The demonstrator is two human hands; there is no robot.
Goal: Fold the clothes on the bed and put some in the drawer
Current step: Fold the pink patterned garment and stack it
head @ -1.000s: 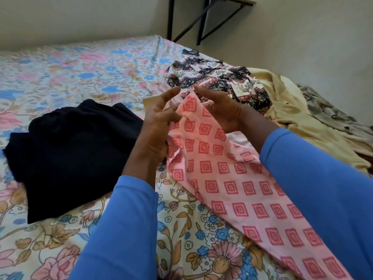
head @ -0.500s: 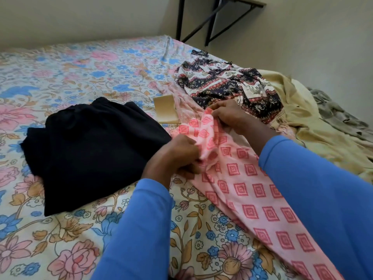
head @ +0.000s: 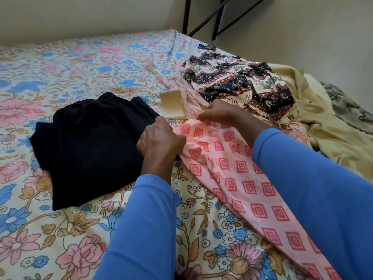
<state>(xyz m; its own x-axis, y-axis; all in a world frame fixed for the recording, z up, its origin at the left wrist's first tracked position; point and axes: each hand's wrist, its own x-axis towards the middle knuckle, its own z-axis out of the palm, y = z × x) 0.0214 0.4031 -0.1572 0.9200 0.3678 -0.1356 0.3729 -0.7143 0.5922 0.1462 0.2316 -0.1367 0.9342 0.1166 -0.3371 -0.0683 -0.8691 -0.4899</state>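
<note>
A pink cloth with red diamond squares lies in a long band across the bed, running from the middle toward the lower right. My left hand grips its near-left top edge, right beside a folded black garment. My right hand pinches the cloth's far top edge, fingers down on the bed. Both sleeves are blue. The cloth's lower end passes under my right arm and out of view.
A dark patterned garment lies bunched behind my right hand, a pale yellow cloth and a grey one beyond it at the right. A small beige piece sits between the black garment and the pile. Black metal legs stand by the wall.
Both hands came down from chest height with the pink cloth's top edge and now press it onto the bed, the hands spread a little apart.
</note>
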